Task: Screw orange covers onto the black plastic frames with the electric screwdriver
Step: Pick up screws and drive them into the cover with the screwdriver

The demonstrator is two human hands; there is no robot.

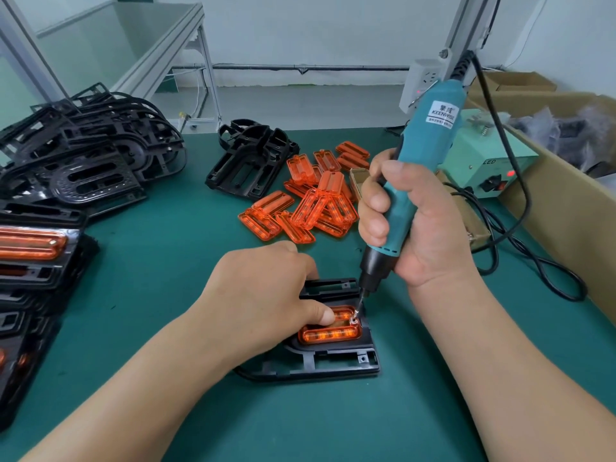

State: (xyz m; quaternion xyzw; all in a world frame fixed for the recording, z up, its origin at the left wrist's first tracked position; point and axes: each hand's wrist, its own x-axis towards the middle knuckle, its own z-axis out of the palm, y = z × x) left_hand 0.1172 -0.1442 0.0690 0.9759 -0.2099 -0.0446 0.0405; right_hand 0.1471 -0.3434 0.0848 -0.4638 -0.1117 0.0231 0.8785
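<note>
Right hand (416, 225) gripping teal electric screwdriver (423, 151), bit on screw beside left thumb | left fingers (321, 315) pressing translucent orange plastic cover (330, 335) onto black plastic frame (336, 361) | finished pile (33, 258) small, perhaps few | many loose orange covers (306, 198) left.

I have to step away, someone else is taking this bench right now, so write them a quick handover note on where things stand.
Right hand: gripping the electric screwdriver, bit on a screw at the orange cover's right end.
Left hand: pressing that cover down on the black frame in front of you.
Done: frames with covers fitted are stacked at the left edge.
Left: finish this screw; whether the cover's other end is fastened is hidden by the left hand. Loose covers sit mid-table, bare frames far left.
</note>
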